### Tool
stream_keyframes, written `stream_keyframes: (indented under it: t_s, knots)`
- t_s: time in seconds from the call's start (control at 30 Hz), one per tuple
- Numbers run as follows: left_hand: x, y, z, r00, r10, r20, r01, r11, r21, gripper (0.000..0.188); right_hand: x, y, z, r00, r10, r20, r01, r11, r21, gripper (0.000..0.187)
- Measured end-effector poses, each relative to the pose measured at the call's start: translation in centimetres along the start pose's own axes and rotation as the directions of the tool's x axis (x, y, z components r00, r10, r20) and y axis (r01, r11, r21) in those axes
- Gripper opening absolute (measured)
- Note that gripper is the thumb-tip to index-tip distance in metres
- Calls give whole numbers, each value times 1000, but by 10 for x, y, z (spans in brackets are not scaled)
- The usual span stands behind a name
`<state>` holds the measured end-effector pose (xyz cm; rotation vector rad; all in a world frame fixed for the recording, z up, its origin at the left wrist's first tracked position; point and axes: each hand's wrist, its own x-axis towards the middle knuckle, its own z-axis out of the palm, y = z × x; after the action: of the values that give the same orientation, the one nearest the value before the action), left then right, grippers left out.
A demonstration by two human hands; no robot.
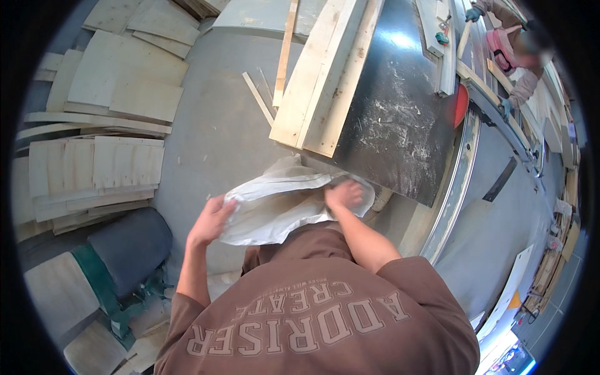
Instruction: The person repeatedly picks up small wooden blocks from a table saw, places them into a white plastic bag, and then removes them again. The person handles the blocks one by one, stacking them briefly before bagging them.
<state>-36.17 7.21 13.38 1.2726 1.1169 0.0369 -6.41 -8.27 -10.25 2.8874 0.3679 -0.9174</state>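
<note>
A white sack (269,215) that looks like thin woven plastic spreads out in front of my waist, its mouth gaping toward me. My left hand (214,220) grips the sack's left edge, thumb and fingers closed on the rim. At the right end of the mouth is my right hand (345,195), against the inner side of the sack. Motion blurs its fingers, so whether they pinch the material does not show. The sack's lower part is hidden behind its near rim and my body.
Long wooden boards (319,81) lie just beyond the sack, beside a dusty dark tabletop (400,119). Plywood sheets (119,75) are stacked at the left, above a dark roll (131,244). A metal rail (459,181) runs along the right. Another person (522,59) handles wood at the far right.
</note>
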Motion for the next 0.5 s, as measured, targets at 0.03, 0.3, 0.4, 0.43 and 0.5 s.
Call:
stream_keyframes:
  t_s: [0.03,0.3,0.4,0.43,0.5]
  knots:
    - [-10,-3,-9,1000,-9,-28,7,999,-47,39,7,21,-5,992,121,-20,-122,992,-36,101]
    - [-37,-44,-78,960,4,-279,-33,995,-99,39,16,47,5,934,-256,249,119,880,460,43]
    - [-49,-31,-109,895,31,-445,-90,990,-112,37,-91,-22,-71,492,-844,212,543,488,684,46]
    - [-60,-15,-116,866,33,-499,-130,978,-162,37,-131,-32,-125,277,-951,139,646,292,705,47]
    - [-69,12,-137,839,87,-538,-231,951,-206,38,-154,-39,-157,137,-988,67,627,140,766,50]
